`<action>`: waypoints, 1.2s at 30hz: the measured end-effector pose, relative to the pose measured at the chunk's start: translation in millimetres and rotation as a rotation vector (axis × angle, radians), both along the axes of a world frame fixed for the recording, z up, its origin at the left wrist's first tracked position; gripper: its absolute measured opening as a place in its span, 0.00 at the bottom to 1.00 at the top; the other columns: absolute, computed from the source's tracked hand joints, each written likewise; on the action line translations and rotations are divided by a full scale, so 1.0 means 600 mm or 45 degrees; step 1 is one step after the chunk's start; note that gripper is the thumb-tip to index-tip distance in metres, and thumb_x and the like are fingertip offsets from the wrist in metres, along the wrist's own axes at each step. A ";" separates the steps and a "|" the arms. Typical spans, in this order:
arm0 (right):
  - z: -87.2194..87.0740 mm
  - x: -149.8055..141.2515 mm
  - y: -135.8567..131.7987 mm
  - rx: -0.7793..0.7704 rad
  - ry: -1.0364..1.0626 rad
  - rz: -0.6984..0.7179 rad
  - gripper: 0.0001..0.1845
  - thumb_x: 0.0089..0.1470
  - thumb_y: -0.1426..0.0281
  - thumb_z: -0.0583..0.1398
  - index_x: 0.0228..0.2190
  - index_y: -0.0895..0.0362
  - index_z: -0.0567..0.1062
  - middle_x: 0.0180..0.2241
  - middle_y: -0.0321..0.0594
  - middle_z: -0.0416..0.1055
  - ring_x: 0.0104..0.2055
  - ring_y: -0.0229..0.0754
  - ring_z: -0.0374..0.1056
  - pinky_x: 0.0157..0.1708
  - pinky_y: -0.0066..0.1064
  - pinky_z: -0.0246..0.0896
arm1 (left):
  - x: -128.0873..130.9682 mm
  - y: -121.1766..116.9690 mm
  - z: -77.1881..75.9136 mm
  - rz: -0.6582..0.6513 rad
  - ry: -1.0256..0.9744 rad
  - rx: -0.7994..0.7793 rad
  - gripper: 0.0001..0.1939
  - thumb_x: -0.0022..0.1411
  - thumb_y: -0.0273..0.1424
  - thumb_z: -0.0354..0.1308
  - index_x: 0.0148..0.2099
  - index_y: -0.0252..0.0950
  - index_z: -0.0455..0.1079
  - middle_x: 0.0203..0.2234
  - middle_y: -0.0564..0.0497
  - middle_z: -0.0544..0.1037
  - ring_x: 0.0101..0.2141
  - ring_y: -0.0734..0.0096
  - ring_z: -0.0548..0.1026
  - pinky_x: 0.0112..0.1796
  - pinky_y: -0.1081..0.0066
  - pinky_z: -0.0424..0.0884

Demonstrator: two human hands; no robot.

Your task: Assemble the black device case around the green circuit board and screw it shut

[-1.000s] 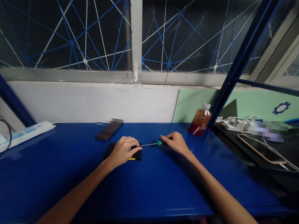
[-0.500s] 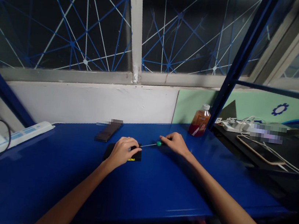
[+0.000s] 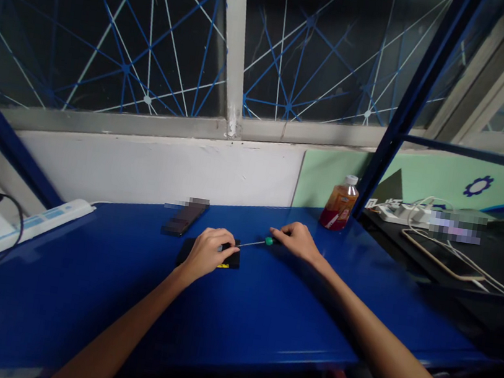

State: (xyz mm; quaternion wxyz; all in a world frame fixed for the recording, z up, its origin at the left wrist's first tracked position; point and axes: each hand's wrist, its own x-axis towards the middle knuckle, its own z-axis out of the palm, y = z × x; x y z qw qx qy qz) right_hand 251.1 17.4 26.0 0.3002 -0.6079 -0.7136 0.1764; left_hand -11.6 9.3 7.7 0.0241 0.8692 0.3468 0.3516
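On the blue table (image 3: 262,315) lies a black, flat, box-like object (image 3: 234,263) with a small yellow mark on its near edge. My left hand (image 3: 211,252) rests over it with fingers curved and grips it, hiding much of its top. From the right, my right hand (image 3: 296,241) is closed around the handle of a screwdriver (image 3: 269,241) with a green collar. Its thin metal shaft points left, and the tip ends beside my left thumb at the object's right side. Whether the tip touches a screw is too small to tell.
A dark phone (image 3: 187,217) lies behind the black object. A drink bottle (image 3: 340,203) stands at the back right. On the left sits a white power strip (image 3: 40,231) with a black cable. Another phone (image 3: 442,254) and white cables lie on a black desk to the right.
The camera view has shifted slightly. Both hands, the screwdriver and the black object keep the same positions relative to one another.
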 end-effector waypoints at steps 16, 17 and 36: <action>0.005 -0.003 -0.003 0.015 -0.023 -0.030 0.29 0.52 0.51 0.54 0.11 0.57 0.66 0.14 0.31 0.49 0.20 0.34 0.44 0.21 0.29 0.40 | 0.000 0.001 0.001 0.023 0.040 0.015 0.09 0.63 0.34 0.59 0.30 0.37 0.72 0.31 0.51 0.79 0.34 0.67 0.75 0.38 0.65 0.64; 0.006 -0.004 -0.004 0.015 -0.021 -0.033 0.29 0.52 0.51 0.55 0.11 0.57 0.66 0.14 0.32 0.49 0.20 0.34 0.45 0.21 0.29 0.40 | 0.000 0.000 0.002 0.026 0.047 0.016 0.10 0.63 0.34 0.59 0.30 0.37 0.72 0.31 0.51 0.79 0.34 0.67 0.74 0.38 0.65 0.64; 0.010 -0.006 -0.011 0.184 -0.050 -0.038 0.28 0.54 0.52 0.55 0.15 0.59 0.74 0.13 0.32 0.53 0.20 0.34 0.47 0.21 0.29 0.41 | 0.001 0.002 0.001 0.025 0.092 0.058 0.10 0.65 0.35 0.57 0.34 0.40 0.78 0.33 0.50 0.79 0.35 0.65 0.75 0.39 0.63 0.66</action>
